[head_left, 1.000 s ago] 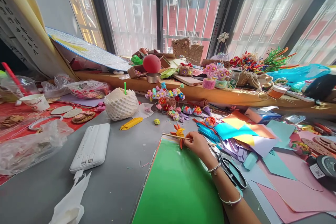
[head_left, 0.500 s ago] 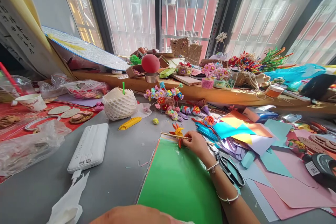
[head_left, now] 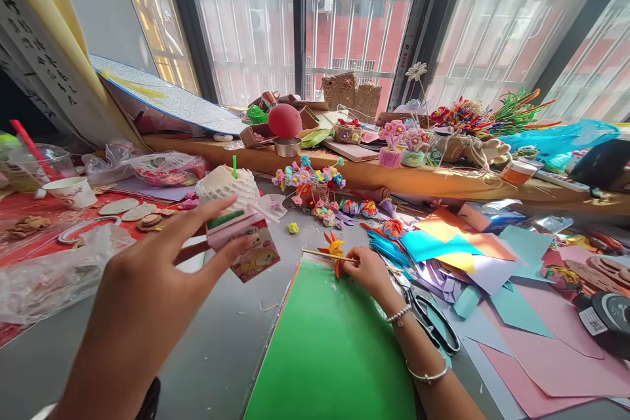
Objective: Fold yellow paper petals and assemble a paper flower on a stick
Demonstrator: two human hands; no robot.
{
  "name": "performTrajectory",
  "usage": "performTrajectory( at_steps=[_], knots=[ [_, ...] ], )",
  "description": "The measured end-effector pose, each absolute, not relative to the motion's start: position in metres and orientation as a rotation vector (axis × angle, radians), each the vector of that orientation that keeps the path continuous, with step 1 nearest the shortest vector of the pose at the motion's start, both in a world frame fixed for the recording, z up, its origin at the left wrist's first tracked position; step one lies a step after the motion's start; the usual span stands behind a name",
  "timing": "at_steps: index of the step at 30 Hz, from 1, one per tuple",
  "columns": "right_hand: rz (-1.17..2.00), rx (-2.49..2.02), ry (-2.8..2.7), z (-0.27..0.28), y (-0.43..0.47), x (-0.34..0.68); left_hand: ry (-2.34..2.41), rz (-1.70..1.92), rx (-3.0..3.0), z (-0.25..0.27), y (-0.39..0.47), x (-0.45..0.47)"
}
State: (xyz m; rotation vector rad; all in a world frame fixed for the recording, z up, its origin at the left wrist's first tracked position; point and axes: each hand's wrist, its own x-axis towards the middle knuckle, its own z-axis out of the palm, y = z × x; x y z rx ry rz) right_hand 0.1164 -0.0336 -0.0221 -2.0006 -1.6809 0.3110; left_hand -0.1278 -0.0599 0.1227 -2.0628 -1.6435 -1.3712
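My left hand is raised above the grey table, thumb and fingers closed on a small pink printed box with a green strip along its top. Low over the far end of a green board, my right hand pinches a thin wooden stick. An orange and yellow folded-paper flower is at that hand's fingertips, against the stick; whether the fingers also grip the flower I cannot tell. Black-handled scissors lie beside the right wrist.
Coloured paper sheets and a black tape measure cover the right side. Ahead stand a net-wrapped coconut and a bunch of small craft flowers. On the left are a paper cup and plastic bags.
My left hand has risen from the bottom edge to the left of the board, now with the small box in it. The right hand and stick have stayed in place.
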Motion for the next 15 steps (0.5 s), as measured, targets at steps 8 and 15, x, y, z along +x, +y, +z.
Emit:
performTrajectory(
  at_steps=[8, 15],
  knots=[
    [0.343, -1.997, -1.674, -0.020, -0.034, 0.116, -2.020, -0.827, -2.022, 0.081, 0.027, -0.142],
    [0.350, -2.010, -1.682, -0.023, -0.032, 0.116, -2.120, -0.777, -2.037, 0.051, 0.046, -0.157]
  ],
)
